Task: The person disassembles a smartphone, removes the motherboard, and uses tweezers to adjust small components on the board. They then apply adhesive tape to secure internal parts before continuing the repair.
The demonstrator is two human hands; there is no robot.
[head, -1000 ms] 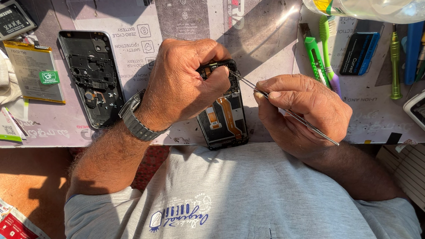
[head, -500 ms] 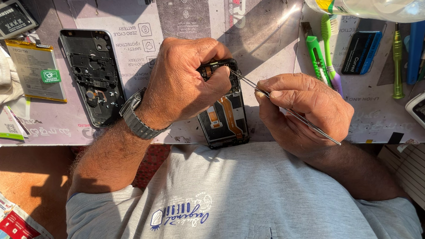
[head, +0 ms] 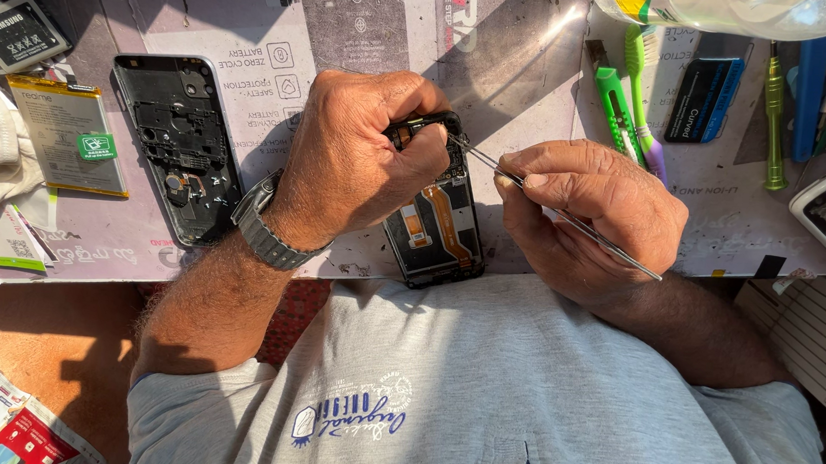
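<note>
Centrally, my left hand [head: 365,161] is curled shut over the top end of the opened phone [head: 437,229], which lies on the work mat [head: 350,24]. My right hand [head: 593,216], at three o'clock from the phone, pinches thin metal tweezers [head: 569,219] whose tips reach toward the phone's upper edge. A detached back frame [head: 181,148] lies at nine o'clock, a flat battery [head: 66,135] beyond it.

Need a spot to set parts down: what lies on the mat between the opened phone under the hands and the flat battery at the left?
In the head view, a detached black phone back frame lies between the opened phone and the flat battery; the left hand covers part of that stretch.
</note>
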